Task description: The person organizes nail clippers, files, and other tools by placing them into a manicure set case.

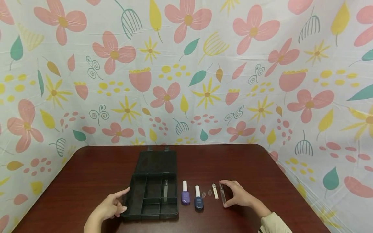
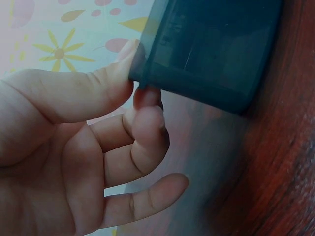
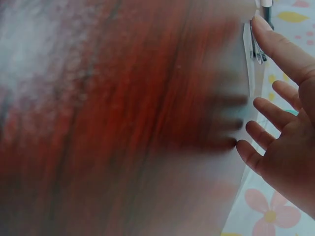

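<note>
My right hand (image 1: 237,194) rests on the table (image 1: 87,174), thumb and fingers curled round a clear flat case (image 1: 223,193). Just left of it: small clipper (image 1: 215,191), two loose nail tips (image 1: 206,194), two polish bottles (image 1: 192,195). My left hand (image 1: 110,207), fingers relaxed, touches the near left corner of the open black organiser box (image 1: 153,191).
</note>
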`<action>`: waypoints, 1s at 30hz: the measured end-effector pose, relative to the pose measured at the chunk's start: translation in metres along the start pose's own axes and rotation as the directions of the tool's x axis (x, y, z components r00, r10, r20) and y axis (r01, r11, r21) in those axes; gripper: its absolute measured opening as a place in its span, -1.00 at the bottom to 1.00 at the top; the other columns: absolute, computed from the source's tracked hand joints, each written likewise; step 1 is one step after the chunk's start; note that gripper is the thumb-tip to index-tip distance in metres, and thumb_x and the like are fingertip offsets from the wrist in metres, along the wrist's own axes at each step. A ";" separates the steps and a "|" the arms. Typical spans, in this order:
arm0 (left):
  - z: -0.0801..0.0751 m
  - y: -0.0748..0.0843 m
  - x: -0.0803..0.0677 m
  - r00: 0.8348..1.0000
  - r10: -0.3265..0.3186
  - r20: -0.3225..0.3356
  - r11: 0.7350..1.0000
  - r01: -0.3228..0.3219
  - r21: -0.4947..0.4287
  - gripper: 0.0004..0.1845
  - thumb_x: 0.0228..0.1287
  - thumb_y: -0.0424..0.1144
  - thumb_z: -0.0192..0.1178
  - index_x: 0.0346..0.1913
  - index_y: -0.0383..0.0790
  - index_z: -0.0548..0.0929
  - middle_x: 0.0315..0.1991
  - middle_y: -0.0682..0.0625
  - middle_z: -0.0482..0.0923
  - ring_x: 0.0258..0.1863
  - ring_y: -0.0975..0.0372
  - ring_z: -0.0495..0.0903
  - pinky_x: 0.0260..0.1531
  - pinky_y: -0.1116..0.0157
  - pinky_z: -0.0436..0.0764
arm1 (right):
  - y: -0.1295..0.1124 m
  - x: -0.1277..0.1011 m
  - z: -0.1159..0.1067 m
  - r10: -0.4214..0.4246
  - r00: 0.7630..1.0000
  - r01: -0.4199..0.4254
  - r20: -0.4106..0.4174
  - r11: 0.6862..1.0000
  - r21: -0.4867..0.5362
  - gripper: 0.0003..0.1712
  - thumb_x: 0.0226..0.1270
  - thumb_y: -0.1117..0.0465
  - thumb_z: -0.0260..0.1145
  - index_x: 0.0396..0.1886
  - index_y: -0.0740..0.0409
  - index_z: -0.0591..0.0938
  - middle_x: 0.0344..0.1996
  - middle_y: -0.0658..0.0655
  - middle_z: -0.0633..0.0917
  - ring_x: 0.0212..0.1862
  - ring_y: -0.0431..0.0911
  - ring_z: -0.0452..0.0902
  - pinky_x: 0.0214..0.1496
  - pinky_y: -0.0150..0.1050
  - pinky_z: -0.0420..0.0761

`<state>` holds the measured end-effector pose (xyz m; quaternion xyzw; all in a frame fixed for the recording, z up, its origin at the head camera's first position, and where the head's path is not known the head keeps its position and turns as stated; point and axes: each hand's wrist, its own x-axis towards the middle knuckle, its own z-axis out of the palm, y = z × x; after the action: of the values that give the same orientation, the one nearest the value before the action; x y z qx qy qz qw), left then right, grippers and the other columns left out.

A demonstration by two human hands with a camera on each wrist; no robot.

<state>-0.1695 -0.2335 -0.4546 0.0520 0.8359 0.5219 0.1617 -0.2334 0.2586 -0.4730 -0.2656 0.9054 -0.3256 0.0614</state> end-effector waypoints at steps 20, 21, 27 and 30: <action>0.000 0.001 0.001 1.000 0.019 0.006 1.000 -0.019 -0.003 -0.22 0.05 -0.37 0.26 0.30 -0.44 0.10 -0.73 0.04 0.33 -0.68 0.19 0.41 -0.70 0.33 0.25 | 0.000 0.006 0.001 0.044 0.999 -0.043 0.023 0.998 -0.040 0.01 -0.35 0.15 0.55 0.20 0.31 0.32 0.05 0.29 0.39 0.06 0.19 0.16 -0.07 0.29 0.10; 0.000 0.001 0.000 1.000 0.021 0.006 1.000 -0.021 -0.001 -0.22 0.05 -0.37 0.26 0.30 -0.44 0.10 -0.73 0.04 0.33 -0.68 0.19 0.41 -0.70 0.33 0.25 | 0.000 0.006 0.001 0.043 0.999 -0.042 0.021 0.998 -0.042 0.01 -0.36 0.15 0.55 0.20 0.31 0.33 0.05 0.28 0.40 0.05 0.19 0.17 -0.08 0.28 0.11; 0.000 0.001 0.000 1.000 0.021 0.004 1.000 -0.021 0.002 -0.22 0.05 -0.37 0.26 0.30 -0.44 0.10 -0.73 0.04 0.33 -0.69 0.20 0.40 -0.70 0.34 0.25 | 0.002 0.008 0.001 0.026 1.000 -0.025 0.016 0.999 -0.026 -0.03 -0.33 0.14 0.55 0.18 0.31 0.34 0.06 0.25 0.41 0.04 0.17 0.20 -0.06 0.22 0.18; 0.000 0.001 0.001 1.000 0.017 0.002 1.000 -0.017 0.000 -0.22 0.04 -0.36 0.26 0.30 -0.44 0.10 -0.74 0.05 0.32 -0.68 0.20 0.40 -0.70 0.34 0.24 | 0.003 0.009 0.000 -0.002 1.000 0.002 0.013 1.000 -0.002 -0.07 -0.26 0.16 0.53 0.17 0.36 0.33 0.04 0.26 0.42 0.03 0.18 0.24 -0.03 0.14 0.25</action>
<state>-0.1700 -0.2327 -0.4541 0.0596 0.8354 0.5230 0.1583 -0.2423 0.2553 -0.4745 -0.2687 0.9050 -0.3230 0.0669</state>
